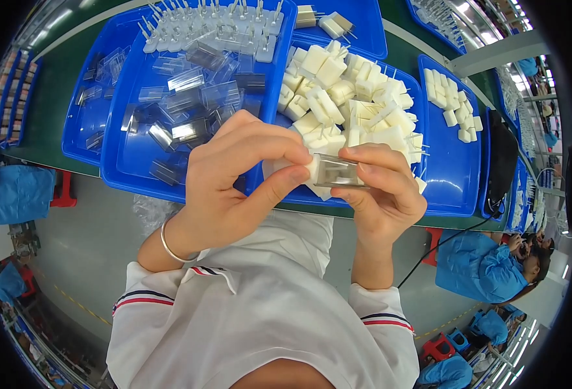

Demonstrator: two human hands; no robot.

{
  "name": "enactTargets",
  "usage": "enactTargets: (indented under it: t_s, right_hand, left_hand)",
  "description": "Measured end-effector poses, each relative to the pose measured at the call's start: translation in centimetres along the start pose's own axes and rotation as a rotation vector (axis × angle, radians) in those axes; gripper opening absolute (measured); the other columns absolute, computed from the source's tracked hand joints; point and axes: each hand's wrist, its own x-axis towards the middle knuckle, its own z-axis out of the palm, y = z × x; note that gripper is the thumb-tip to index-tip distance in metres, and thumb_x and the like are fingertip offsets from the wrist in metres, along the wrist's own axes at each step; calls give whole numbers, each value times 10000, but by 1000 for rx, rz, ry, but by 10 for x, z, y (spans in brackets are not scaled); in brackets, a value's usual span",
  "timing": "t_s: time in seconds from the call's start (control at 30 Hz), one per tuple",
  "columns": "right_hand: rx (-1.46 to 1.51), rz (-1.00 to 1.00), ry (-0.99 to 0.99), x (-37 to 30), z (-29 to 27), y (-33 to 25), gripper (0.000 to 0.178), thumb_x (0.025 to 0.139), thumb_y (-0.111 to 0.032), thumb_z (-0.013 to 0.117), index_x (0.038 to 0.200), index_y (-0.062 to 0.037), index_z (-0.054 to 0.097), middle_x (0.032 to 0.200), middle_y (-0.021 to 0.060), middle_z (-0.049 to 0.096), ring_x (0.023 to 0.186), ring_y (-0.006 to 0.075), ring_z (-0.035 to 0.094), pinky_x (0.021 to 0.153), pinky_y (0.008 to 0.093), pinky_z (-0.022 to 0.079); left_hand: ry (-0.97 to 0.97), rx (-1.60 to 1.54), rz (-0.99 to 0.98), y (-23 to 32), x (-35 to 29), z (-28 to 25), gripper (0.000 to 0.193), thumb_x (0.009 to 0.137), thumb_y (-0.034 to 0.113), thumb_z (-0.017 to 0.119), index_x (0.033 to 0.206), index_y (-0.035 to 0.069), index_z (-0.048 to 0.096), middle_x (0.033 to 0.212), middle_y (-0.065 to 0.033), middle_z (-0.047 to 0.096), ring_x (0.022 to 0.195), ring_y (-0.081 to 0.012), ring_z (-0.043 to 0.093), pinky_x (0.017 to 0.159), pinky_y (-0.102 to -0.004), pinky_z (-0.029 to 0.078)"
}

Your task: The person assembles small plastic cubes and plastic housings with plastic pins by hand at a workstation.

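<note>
I am at a factory assembly line. A long green surface (pixel 46 110) runs in front of me, loaded with blue plastic trays (pixel 458 175) that hold heaps of small white plastic parts (pixel 351 97) and clear plastic covers (pixel 188 104). Other people in blue work coats (pixel 480 266) sit along more rows of such benches, with red stools (pixel 438 347) on the grey floor (pixel 85 240).
</note>
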Motion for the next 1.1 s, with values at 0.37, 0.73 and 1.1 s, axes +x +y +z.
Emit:
enactTargets:
  t_s: [0.37, 0.73, 1.1]
  right_hand:
    - [-74, 41, -53, -2, 4, -1, 300, 594, 53, 734, 873, 7, 635, 919, 158, 627, 806, 228, 611, 651, 281, 497]
    - [319, 274, -248, -6, 13, -7, 292, 593, 53, 746, 861, 20, 634, 933, 191, 620, 826, 232, 613, 693, 293, 492]
    - [372, 551, -148, 28, 61, -18, 226, 737, 26, 674, 939, 49, 575, 863, 110, 616, 769, 110, 585, 633, 228, 464]
  left_hand:
    - [-68, -116, -211, 7, 3, -12, 251, 636, -8, 715, 869, -22, 622, 856, -127, 629, 785, -178, 544, 710, -279, 422]
    - [-107, -906, -296, -28, -20, -14, 362, 584, 143, 814, 820, 21, 568, 784, -128, 589, 707, -193, 545, 628, -287, 471]
    - [78, 360, 420, 2, -31, -57, 298, 694, 241, 731, 928, 96, 617, 978, -55, 579, 953, -224, 518, 817, -358, 413]
